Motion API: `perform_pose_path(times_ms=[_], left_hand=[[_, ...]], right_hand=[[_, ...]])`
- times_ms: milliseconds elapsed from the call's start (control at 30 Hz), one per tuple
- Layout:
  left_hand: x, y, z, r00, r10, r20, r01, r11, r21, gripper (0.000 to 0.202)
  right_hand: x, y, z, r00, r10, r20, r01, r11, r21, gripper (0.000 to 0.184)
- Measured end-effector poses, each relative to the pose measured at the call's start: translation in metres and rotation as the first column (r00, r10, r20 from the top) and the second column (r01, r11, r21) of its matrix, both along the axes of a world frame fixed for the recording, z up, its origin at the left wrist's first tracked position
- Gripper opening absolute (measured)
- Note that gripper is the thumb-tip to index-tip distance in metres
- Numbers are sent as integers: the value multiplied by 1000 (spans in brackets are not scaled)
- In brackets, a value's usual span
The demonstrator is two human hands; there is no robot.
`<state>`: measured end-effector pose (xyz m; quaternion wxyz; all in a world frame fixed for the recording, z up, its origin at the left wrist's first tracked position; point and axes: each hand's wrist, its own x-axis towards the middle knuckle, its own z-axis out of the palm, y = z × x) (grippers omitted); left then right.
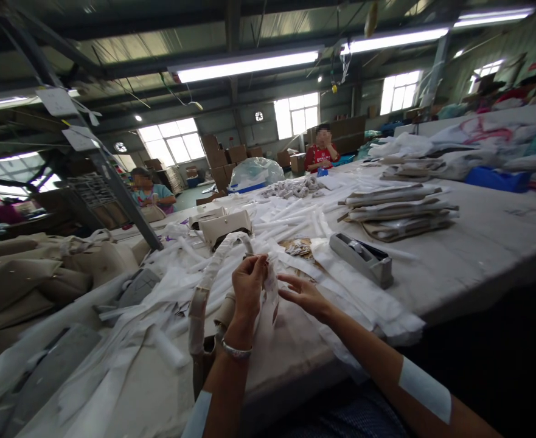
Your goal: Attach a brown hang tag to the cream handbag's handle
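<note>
My left hand (248,287) is raised above the table with its fingers pinched on the top of a thin clear wrapper strip (271,291) that hangs down. A beige bag handle strap (210,274) loops up beside that hand. My right hand (303,293) is just right of the strip, fingers stretched out and apart, touching its lower edge. A bracelet sits on my left wrist. Many white paper-wrapped strips (295,216) lie scattered on the table around both hands.
A grey tape dispenser (361,258) stands right of my hands. Stacked flat beige bags (400,213) lie farther right, beige bags (30,274) at left. Two other people (322,151) sit at the far side. The white table (487,243) edge runs right.
</note>
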<state>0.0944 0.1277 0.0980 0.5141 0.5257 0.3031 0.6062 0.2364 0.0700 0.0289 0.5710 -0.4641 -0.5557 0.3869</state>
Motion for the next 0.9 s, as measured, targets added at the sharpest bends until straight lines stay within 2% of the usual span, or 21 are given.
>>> perform_pose_path(times_ms=[67,133,333,433,533,633,733,833,900], left_hand=[[-2,-2,1,1000,1,-6,-1,1000,-10,35],[-5,-3,3,1000,3,-10,-3,999,-32,36],[-9,-2,10,994,56,93,-57,998,7,34],[-10,1,11,986,109,126,-114,993,35,33],[-10,3,10,978,155,137,-164,985,57,33],[-10,4,9,975,169,146,-179,982,56,31],[-10,3,10,977,165,137,-172,984,43,32],[-8,2,11,980,155,125,-159,987,23,33],[-6,0,11,983,148,112,-150,989,9,34]], right_hand=[[-6,4,2,989,32,-146,-37,999,-33,45],[-7,7,2,975,32,-220,-43,998,-47,46],[5,8,-8,977,-41,-209,26,997,-73,51],[18,12,-8,983,-92,-158,80,994,-79,52],[40,24,-5,976,-203,-82,195,977,-90,50],[67,34,0,945,-324,37,327,940,-95,40],[82,33,8,890,-418,183,432,901,-46,24],[72,18,19,850,-443,284,442,894,71,29],[51,5,26,863,-380,331,334,923,190,35]])
